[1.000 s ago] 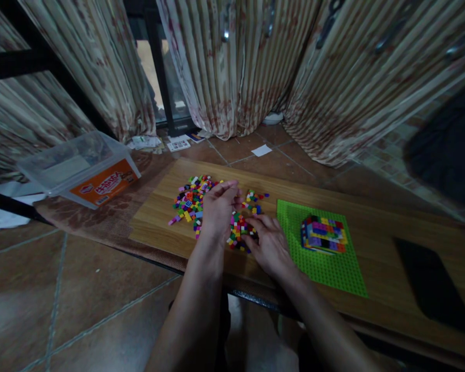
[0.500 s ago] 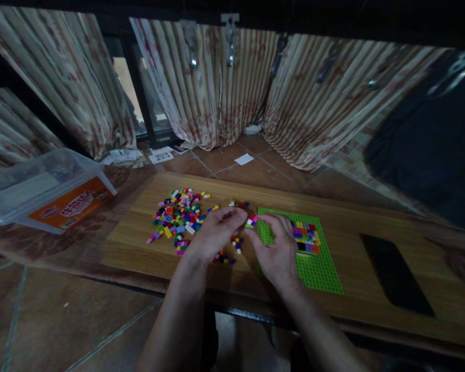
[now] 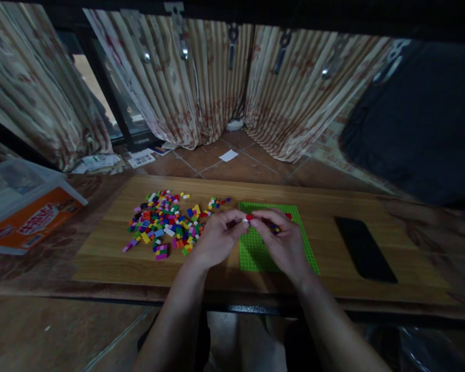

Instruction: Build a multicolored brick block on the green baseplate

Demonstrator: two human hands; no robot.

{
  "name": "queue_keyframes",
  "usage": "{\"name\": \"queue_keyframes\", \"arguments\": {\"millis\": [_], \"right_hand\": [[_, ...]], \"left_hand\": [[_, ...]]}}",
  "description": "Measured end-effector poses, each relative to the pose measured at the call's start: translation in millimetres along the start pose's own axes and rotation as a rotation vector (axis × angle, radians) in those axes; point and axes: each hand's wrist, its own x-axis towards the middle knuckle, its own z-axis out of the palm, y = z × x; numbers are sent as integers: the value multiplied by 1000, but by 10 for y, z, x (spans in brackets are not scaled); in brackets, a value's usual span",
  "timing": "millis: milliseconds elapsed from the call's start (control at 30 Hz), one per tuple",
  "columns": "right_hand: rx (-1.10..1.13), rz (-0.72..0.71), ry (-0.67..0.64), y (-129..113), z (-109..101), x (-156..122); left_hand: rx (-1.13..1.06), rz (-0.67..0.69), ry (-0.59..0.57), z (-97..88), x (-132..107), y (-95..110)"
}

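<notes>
Small red and white bricks point(image 3: 249, 217) are held between the fingertips of both hands, at the point where the two hands nearly meet. By the left hand point(image 3: 220, 235) the white side is pinched between thumb and bent fingers; by the right hand point(image 3: 281, 240) the red side is gripped from the opposite direction, thumb below and forefinger above. Both grips are narrow, and the bricks are mostly covered by the fingertips, so it cannot be told whether the red and the white are joined or are only held against each other. In this view the bricks are seen over the far left part of the green baseplate point(image 3: 256, 256), by which the wooden board point(image 3: 108, 261) is partly covered. Behind the right hand, a built block of coloured bricks point(image 3: 288, 215) is largely hidden, with only a red corner and a few darker bits left showing past the fingers. To the left of the left hand, well apart from the grip, a loose pile of bricks point(image 3: 165, 219) is spread across the board, with a pink and green cluster point(image 3: 161, 251) set at its near edge. On the right, a flat black slab point(image 3: 364, 249) is laid beyond the baseplate. A clear plastic tub point(image 3: 34, 194) with an orange label is placed at the far left.
</notes>
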Motion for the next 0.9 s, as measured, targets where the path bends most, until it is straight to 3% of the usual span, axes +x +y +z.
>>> {"name": "queue_keyframes", "arguments": {"millis": [567,700,800,900], "right_hand": [[208,240,66,75,-180,-30],[303,282,189,124,-288,8],[213,252,238,153,-432,31],[-43,122,187,207,-627,26]], "left_hand": [[2,-25,-22,250,69,-20],[-4,-66,20,233,56,-3],[-44,-77,44,200,47,15],[1,-57,95,171,58,-7]]}}
